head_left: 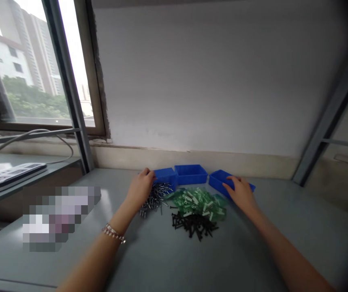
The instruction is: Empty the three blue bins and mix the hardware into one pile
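At the back of the grey table stand three blue plastic bins in a shallow arc. My left hand (145, 183) grips the outer end of the left bin (165, 175), its fingers curled over the edge. The middle bin (191, 175) is untouched. With thumb and fingers, my right hand (241, 192) pinches the rim of the right bin (219, 181), which sits at an angle. In front of the left bin lies a pile of silver screws (158, 197). Green plastic pieces (198, 201) are heaped in the centre, with black screws (195, 225) just nearer to me.
A pixelated item (61, 217) lies on the left of the grey table (174, 263). Farther left, a white device (12, 175) with a cable rests on a shelf. Metal posts (84, 154) rise at both sides, and a wall (192, 89) closes off the back.
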Tool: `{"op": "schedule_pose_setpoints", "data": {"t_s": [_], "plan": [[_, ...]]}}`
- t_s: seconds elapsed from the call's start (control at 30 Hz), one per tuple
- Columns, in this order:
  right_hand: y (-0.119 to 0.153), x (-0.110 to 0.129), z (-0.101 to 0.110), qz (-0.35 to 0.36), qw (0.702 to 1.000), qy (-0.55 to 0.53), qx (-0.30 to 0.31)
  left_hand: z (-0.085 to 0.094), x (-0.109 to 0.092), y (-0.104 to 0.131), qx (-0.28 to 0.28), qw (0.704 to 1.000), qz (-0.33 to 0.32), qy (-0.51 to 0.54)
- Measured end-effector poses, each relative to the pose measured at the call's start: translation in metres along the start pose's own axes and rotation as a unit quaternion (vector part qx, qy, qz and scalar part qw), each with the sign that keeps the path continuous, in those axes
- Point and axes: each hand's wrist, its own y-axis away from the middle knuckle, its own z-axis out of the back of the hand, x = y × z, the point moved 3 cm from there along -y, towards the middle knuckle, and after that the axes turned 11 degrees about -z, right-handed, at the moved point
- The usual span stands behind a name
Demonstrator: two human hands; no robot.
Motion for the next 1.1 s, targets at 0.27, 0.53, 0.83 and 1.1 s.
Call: {"op": "schedule_pose_setpoints", "data": {"t_s": [0.27,0.53,0.83,1.1], "plan": [[0.011,0.009,0.004,-0.031,0.992,0.105,0.064,0.007,-0.019,0.007,0.05,0.999,-0.012,-0.017],[0.007,-0.001,-0.002,-0.044,0.988,0.135,0.066,0.005,-0.03,0.01,0.049,0.999,-0.008,0.006],[-0.002,-0.018,-0.008,-0.022,0.993,0.105,0.046,0.011,-0.037,0.01,0.066,0.997,-0.005,-0.026],[-0.002,-0.02,-0.01,-0.026,0.994,0.096,0.05,0.004,-0.046,0.012,0.103,0.993,-0.041,-0.033]]}}
